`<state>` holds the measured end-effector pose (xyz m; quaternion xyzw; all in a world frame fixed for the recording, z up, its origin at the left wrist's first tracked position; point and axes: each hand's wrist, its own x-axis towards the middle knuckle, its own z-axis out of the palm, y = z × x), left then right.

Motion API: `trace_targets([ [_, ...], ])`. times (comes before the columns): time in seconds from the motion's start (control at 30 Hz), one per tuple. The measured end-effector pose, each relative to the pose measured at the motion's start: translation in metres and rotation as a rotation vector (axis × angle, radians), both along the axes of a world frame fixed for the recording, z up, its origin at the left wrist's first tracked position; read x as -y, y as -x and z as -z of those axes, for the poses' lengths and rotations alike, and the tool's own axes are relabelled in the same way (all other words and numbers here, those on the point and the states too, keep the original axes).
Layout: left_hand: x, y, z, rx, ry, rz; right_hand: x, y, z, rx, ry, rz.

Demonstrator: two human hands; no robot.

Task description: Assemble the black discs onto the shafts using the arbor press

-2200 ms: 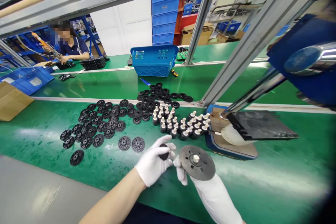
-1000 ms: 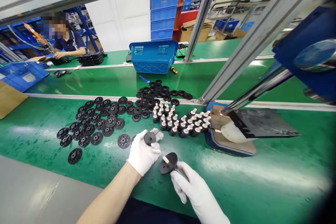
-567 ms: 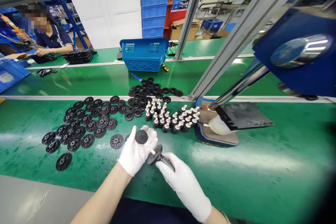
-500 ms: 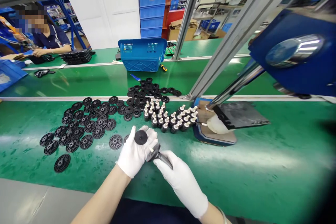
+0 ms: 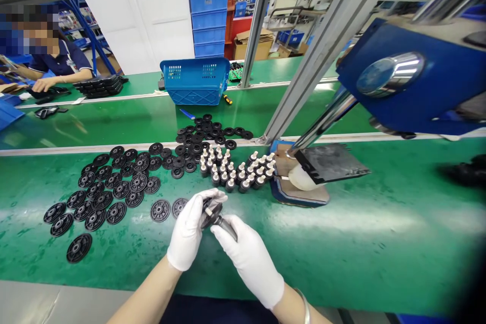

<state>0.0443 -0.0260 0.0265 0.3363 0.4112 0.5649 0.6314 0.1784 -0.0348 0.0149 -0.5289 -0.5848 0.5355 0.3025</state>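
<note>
My left hand (image 5: pixel 189 230), in a white glove, is curled round a small black disc at the end of a black-handled part. My right hand (image 5: pixel 248 258), also gloved, grips the dark handle (image 5: pixel 227 228), which carries a larger black disc (image 5: pixel 211 216) with a pale stem. The two hands nearly meet over the green table. Ribbed black discs (image 5: pixel 114 180) lie spread to the left, and smaller black discs (image 5: pixel 197 136) are heaped beyond the hands. Black pieces with white stems (image 5: pixel 231 171) stand upright just past my fingers.
A press with a blue head (image 5: pixel 410 76) and a base (image 5: pixel 299 195) stands at the right. A slanting metal post (image 5: pixel 307 71) rises beside it. Behind are a blue basket (image 5: pixel 195 96) and a yellow-black tool (image 5: pixel 228 99). A person (image 5: pixel 61 63) sits at the far left.
The fingers of my left hand have folded over the small disc that lay on the open palm, bringing it against the part in my right hand. The view has shifted slightly to the right.
</note>
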Motion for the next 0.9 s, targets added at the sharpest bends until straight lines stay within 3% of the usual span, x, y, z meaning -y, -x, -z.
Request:
trace_targets([
  [0.17, -0.001, -0.005, -0.001, -0.123, -0.005, -0.005, 0.004, 0.002, 0.004, 0.131, -0.100, 0.024],
  [0.33, -0.002, -0.013, 0.001, -0.107, -0.012, -0.028, 0.001, 0.000, 0.012, 0.279, -0.281, 0.015],
  [0.5, -0.006, -0.016, -0.001, -0.102, -0.030, 0.031, -0.009, -0.007, 0.015, 0.408, -0.474, -0.116],
  [0.63, -0.010, -0.016, -0.007, -0.133, -0.075, 0.045, -0.005, -0.002, 0.020, 0.501, -0.648, 0.044],
  [0.73, -0.011, -0.014, -0.019, -0.230, -0.161, 0.055, -0.009, -0.005, 0.019, 0.421, -0.627, 0.006],
  [0.83, -0.010, -0.014, -0.029, -0.445, -0.350, 0.185, -0.018, -0.019, 0.017, 0.155, -0.493, -0.120],
  [0.9, -0.007, -0.017, -0.027, -0.564, -0.458, 0.263, -0.019, -0.030, 0.019, -0.038, -0.392, -0.127],
])
